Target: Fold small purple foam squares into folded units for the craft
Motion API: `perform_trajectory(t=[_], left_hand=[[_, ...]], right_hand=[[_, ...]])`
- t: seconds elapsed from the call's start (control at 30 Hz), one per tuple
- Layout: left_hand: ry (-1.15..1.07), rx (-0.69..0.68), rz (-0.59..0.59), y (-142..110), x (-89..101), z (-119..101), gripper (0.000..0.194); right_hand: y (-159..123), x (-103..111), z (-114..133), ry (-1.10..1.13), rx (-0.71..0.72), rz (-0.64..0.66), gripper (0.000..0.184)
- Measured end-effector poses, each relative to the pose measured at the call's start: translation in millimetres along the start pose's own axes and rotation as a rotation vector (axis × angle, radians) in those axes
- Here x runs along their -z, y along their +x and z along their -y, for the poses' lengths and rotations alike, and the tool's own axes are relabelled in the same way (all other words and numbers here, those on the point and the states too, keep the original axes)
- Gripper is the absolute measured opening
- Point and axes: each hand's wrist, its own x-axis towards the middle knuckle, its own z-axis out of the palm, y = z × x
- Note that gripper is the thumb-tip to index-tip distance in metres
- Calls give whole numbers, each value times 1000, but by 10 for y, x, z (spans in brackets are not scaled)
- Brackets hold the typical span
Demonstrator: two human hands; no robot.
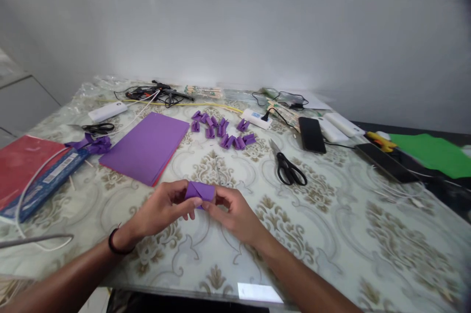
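Spread beneath everything, as its patterned top shows, the desk (331,254) carries a stack of purple sheets (147,143) towards the left, with red edges peeping out below. Further left lies a red sheet (27,161), and a green sheet (432,153) sits at the far right.

Both hands meet over the near middle of the desk. The left hand (165,207) grasps the left end of a purple paper, its thumb laid across the lower front. The right hand (233,210) pinches the right end, thumb in front and fingers at the edge and behind.

Beyond the right hand lie black scissors (289,168), blades pointing away, and a dark phone (311,135) farther back.

The purple paper (199,189) is between the two hands, raised in front of the person, folded over itself with a slanting edge across its face. It should be very light, springy along its folds and easy to dent; a firm squeeze in the middle would probably crush it. The ends and folded edges look the safest places to pinch, with thumb outside and fingers behind. Whether anything fastens the overlap I cannot tell.

Smallest are the folded purple pieces (222,129), loosely grouped beyond the hands.
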Motion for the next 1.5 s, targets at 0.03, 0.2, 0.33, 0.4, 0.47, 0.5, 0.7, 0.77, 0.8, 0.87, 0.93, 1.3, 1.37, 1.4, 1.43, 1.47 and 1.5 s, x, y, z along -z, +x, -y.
perform_trajectory(t=[0.03,0.2,0.33,0.4,0.47,0.5,0.7,0.77,0.8,0.87,0.93,1.3,1.37,1.4,1.43,1.47,1.5], left_hand=[[2,8,3,-1,-1,10,31],[50,-5,-19,-17,9,77,31],[62,-3,4,-41,17,66,33],[97,-22,8,-41,11,47,35],[95,-73,-19,-26,2,38,27],[50,-105,-35,-17,-2,38,18],[-279,-223,-55,0,-3,28,33],[-300,-214,-55,-16,-2,8,30],[-304,-210,-55,-25,-3,-2,31],[-298,-212,-57,-39,-6,-16,33],[-279,-225,-63,-44,-9,-20,36],[-91,-226,-71,-46,3,3,45],[-79,-215,-69,-41,11,2,45],[-79,-209,-63,-38,14,0,45],[-85,-202,-54,-36,18,-3,44],[-96,-197,-45,-35,21,-7,43],[-110,-193,-35,-36,24,-11,42]], right_hand=[[-1,3,5,-13,5,5,34],[-22,23,78,-32,61,26,21],[-30,50,100,23,95,-29,19],[-25,62,78,-6,139,-60,12],[-21,67,46,-62,221,-98,3],[-20,67,31,-89,274,-127,4],[-38,59,13,-237,540,-237,24],[-46,55,20,-266,539,-218,24],[-49,53,23,-272,527,-196,23],[-51,51,26,-263,496,-144,27],[-48,54,29,-245,459,-113,34],[-19,178,60,-162,334,-97,39],[-18,184,63,-164,347,-101,36],[-16,183,65,-168,356,-107,34],[-15,181,66,-172,367,-114,32],[-13,177,67,-177,383,-121,30],[-11,174,69,-183,401,-128,28]])
